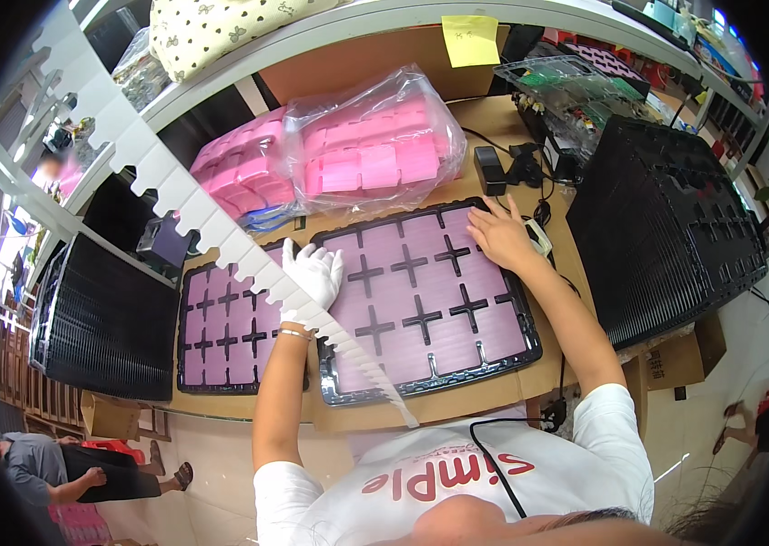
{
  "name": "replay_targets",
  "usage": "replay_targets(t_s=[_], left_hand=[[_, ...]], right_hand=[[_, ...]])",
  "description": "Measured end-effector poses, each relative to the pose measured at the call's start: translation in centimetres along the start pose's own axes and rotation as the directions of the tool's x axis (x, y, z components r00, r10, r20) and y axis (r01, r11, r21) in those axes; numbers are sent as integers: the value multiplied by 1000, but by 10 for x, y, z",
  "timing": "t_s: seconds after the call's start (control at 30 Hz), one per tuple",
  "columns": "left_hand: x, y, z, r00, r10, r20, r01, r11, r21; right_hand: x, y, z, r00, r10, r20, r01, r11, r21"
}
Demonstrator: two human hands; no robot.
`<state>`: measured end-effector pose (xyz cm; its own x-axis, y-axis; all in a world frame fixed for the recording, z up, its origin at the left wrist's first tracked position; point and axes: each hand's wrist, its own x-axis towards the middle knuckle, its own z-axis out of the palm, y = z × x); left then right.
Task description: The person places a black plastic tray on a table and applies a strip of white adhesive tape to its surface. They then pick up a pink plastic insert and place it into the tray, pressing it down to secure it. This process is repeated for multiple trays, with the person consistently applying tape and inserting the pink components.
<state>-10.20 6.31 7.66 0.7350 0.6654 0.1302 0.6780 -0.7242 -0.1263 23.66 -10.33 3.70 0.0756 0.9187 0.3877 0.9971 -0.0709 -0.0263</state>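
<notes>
A black tray (430, 369) with pink-lilac sheets showing between black cross-shaped dividers lies on the cardboard-covered table. My left hand (313, 276), in a white glove, rests at its left side with the fingers apart. Bare and spread, my right hand (503, 238) lies at the tray's far right corner, fingertips at the rim. Neither hand holds anything I can see. To the left lies a second similar tray (230, 326). A white strip with a notched edge (212, 214) slants across the view and covers part of my left wrist and both trays.
Tall stacks of black trays stand at the left (111, 314) and right (667, 218). Pink trays in a clear plastic bag (371, 146) sit at the back, near a black power adapter (490, 170) and cables. A shelf edge (312, 41) runs above. Another person (66, 469) is at lower left.
</notes>
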Motion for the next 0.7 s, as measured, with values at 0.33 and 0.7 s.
replay_targets(t_s=[0.33,0.7], left_hand=[[-64,-3,-6,849,396,-351,-447,891,-76],[-191,53,-53,895,74,-439,-196,951,-239]], right_hand=[[-58,-27,-65,991,-64,115,-19,794,607],[-180,-66,-103,993,-116,30,94,906,414]])
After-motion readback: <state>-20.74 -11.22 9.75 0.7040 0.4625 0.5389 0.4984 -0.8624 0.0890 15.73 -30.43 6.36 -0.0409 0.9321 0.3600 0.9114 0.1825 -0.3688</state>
